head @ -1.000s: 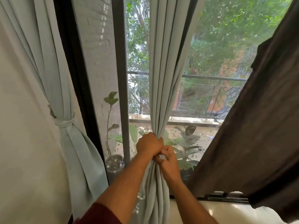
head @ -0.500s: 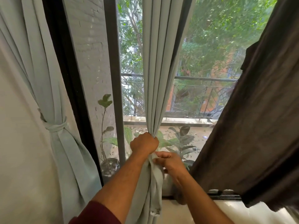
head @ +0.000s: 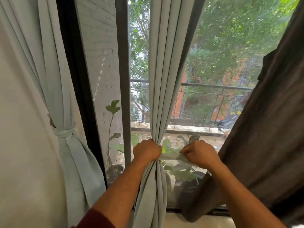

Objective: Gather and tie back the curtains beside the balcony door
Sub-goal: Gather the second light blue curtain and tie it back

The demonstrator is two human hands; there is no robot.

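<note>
Curtain (head: pixel 162 76) hangs bunched and vertical mid-window, left hand (head: pixel 146 151) fisted around its waist. Tie-back strip (head: pixel 171 156) runs horizontally rightward to right hand (head: pixel 199 153), pinched taut; wrapping appears next.

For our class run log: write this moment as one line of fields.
step: tying middle curtain | left hand: grips gathered folds | right hand: pulls tie strip sideways | left curtain: already tied
</note>
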